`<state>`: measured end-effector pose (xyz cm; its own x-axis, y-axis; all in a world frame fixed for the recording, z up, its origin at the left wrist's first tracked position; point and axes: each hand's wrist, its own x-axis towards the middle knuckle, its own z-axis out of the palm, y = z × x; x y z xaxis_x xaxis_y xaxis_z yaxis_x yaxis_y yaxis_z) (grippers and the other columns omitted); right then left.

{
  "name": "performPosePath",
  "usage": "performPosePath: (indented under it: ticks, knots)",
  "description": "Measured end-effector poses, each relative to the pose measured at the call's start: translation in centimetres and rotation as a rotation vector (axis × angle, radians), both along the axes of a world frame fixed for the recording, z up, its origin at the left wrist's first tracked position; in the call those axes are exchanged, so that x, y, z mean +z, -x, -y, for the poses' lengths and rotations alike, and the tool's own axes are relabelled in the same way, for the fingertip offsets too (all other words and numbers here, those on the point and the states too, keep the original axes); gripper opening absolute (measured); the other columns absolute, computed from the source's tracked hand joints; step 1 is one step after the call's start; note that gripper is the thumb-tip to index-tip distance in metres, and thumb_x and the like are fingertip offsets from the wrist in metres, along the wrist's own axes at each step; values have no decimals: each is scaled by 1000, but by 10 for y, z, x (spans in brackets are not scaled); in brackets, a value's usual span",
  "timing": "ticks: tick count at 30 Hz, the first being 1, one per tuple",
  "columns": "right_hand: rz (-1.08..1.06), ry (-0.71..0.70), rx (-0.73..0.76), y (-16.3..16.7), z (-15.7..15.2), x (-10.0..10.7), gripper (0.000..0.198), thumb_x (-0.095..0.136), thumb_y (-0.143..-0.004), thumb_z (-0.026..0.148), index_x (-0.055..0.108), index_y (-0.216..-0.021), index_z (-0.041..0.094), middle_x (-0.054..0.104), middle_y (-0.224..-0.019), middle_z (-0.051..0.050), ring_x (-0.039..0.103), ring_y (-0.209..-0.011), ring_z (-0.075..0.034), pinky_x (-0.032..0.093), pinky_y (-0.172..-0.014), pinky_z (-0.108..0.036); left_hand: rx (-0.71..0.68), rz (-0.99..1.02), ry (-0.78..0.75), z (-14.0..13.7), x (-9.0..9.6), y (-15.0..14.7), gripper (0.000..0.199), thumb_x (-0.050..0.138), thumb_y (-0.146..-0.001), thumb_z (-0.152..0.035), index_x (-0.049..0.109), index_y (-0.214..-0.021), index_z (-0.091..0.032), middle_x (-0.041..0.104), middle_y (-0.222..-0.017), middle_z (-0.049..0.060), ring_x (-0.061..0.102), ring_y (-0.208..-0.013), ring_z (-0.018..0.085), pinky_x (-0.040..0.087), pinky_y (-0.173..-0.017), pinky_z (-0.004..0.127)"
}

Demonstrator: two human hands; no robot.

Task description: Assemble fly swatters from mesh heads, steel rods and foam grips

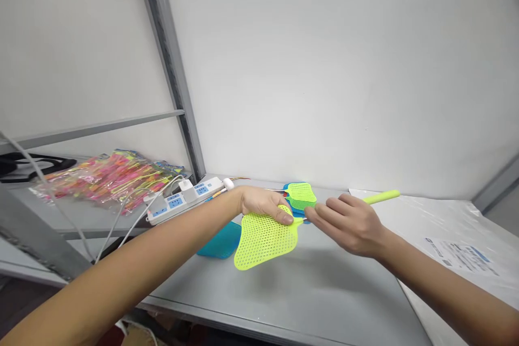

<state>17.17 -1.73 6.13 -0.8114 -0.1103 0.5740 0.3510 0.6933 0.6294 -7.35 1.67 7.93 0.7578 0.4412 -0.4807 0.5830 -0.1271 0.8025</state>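
Above the grey table, a yellow-green fly swatter (265, 243) is held between my two hands. My left hand (267, 206) grips its perforated head near the neck, thumb on top. Wrapped round the thin metal rod, my right hand (349, 224) is closed, and the swatter's handle (381, 197) sticks out beyond it to the right. Behind the hands lies a small pile of swatters, a green head (300, 194) on top of blue ones. A blue swatter head (221, 241) lies on the table, partly covered by my left forearm and the held swatter.
A white power strip (182, 201) with plugs and cables lies at the table's left. Packed colourful items in clear plastic (117, 175) sit on the shelf beyond it. A white plastic bag with a label (462, 248) covers the right side. A metal upright (172, 65) stands at back left.
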Motion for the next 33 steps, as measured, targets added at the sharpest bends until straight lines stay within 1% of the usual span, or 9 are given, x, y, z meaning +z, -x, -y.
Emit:
performPosePath:
  ticks: [4, 9, 14, 16, 20, 22, 26, 30, 33]
  knots:
    - [-50, 2, 18, -9, -13, -18, 11, 56, -90, 14, 62, -98, 14, 57, -67, 0, 39, -61, -14, 21, -56, -33, 71, 61, 3, 5, -27, -5, 67, 60, -59, -81, 62, -85, -19, 66, -71, 3, 62, -56, 17, 49, -51, 30]
    - [72, 397, -244, -2, -2, -46, 21, 44, -97, 23, 58, -80, 19, 55, -65, 0, 44, -59, -13, 19, -54, -32, 103, -55, -139, 7, -24, 1, 55, 64, -67, -71, 64, -84, -19, 66, -74, 4, 61, -63, 19, 47, -56, 30]
    - [61, 781, -478, 13, 10, -44, 26, 36, -99, 29, 52, -80, 22, 59, -64, 2, 44, -50, -12, 13, -49, -29, 254, -134, -551, 32, 5, -6, 49, 55, -82, -61, 60, -110, -21, 62, -117, 11, 56, -106, 27, 41, -86, 36]
    - [20, 850, -498, 16, 10, -38, 27, 34, -100, 31, 52, -81, 22, 59, -64, 3, 44, -49, -12, 13, -48, -28, 166, -256, -858, 48, 12, -14, 47, 42, -89, -61, 65, -101, -21, 67, -101, 8, 60, -96, 25, 39, -88, 37]
    - [2, 798, -530, 17, 6, -32, 25, 37, -99, 28, 52, -80, 22, 59, -63, 3, 43, -48, -12, 13, -48, -28, 216, -407, -1154, 61, 11, -16, 41, 46, -90, -56, 67, -84, -21, 69, -79, 7, 62, -73, 24, 41, -71, 33]
    - [53, 682, -493, 16, 5, -34, 21, 39, -96, 21, 54, -80, 21, 58, -64, 2, 44, -51, -12, 12, -48, -30, 221, -395, -1061, 53, 9, -6, 39, 48, -90, -53, 68, -81, -21, 67, -73, 5, 61, -67, 21, 40, -62, 29]
    - [143, 386, -266, 15, 4, -36, 24, 39, -91, 7, 57, -81, 19, 58, -66, 0, 46, -59, -14, 16, -50, -32, 100, -168, -432, 28, 9, 20, 32, 59, -84, -52, 70, -88, -22, 69, -77, 1, 62, -64, 15, 42, -52, 23]
    - [27, 167, -94, 7, -10, -35, 17, 47, -93, 14, 62, -97, 20, 60, -66, 0, 46, -60, -14, 23, -52, -32, 177, 5, 94, 8, -10, 41, 37, 65, -79, -53, 68, -96, -20, 66, -65, 0, 51, -41, 10, 35, -35, 20]
    - [-134, 89, -28, -8, -29, -38, 23, 56, -89, 16, 61, -110, 25, 66, -74, 0, 49, -63, -15, 29, -55, -32, 298, 122, 292, 2, -33, 58, 41, 73, -72, -53, 68, -94, -19, 65, -61, 0, 44, -34, 7, 28, -29, 19]
